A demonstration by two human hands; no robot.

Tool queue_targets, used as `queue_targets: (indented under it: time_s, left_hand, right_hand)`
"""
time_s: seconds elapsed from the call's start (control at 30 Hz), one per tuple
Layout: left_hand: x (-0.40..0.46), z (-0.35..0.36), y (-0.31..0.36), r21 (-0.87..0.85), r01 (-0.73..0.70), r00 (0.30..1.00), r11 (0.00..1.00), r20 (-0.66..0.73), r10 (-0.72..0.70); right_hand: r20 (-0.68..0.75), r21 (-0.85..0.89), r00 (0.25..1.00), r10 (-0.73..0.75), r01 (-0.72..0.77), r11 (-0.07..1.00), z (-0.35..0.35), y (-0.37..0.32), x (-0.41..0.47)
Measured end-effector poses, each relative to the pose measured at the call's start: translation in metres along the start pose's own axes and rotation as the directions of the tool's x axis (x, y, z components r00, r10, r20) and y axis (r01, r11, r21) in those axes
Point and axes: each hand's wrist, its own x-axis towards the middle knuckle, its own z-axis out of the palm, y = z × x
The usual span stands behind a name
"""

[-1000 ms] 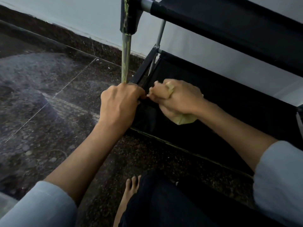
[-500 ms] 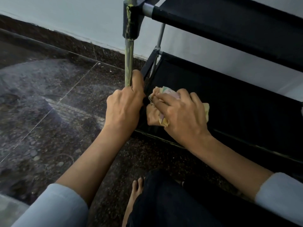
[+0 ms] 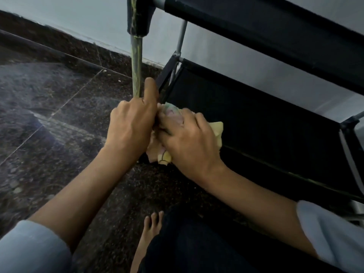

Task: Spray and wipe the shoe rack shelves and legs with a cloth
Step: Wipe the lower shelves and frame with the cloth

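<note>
On the left lies the dark speckled floor (image 3: 49, 119), its tile seams running toward the pale wall (image 3: 78, 18). Next comes the left hand (image 3: 132, 125), its fingers curled round the front leg (image 3: 136, 66) of the shoe rack low down, thumb pointing up along the tube. That leg is a metal pole streaked yellowish, rising into a dark corner joint (image 3: 138, 14). Touching the left hand, the right hand (image 3: 189, 140) grips a bunched yellow cloth (image 3: 216, 131) and presses it at the near left corner of the bottom shelf (image 3: 266, 119), just beside the leg. The cloth pokes out on either side of the hand. Above, to the right, the upper shelf (image 3: 266, 26) slants across. A bare foot (image 3: 149, 229) rests on the floor below.
</note>
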Motion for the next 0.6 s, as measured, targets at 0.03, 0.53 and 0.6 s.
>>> queue_targets:
  time_s: [0.03, 0.53, 0.6]
  left_hand:
    - [0.0, -0.001, 0.001, 0.016, 0.006, 1.0, 1.0, 0.014, -0.006]
    - [0.002, 0.008, -0.008, -0.015, -0.065, 0.998, 0.998, -0.011, 0.065]
    - [0.0, 0.005, -0.007, 0.012, -0.074, 0.997, 0.997, -0.011, 0.074]
  right_hand:
    - [-0.02, -0.017, 1.0, -0.006, 0.006, 1.0, 0.005, 0.0, 0.0]
    - [0.345, 0.173, 0.839, 0.42, -0.497, 0.85, -0.052, 0.049, -0.016]
    - [0.201, 0.219, 0.91, 0.362, -0.402, 0.889, -0.043, 0.025, 0.004]
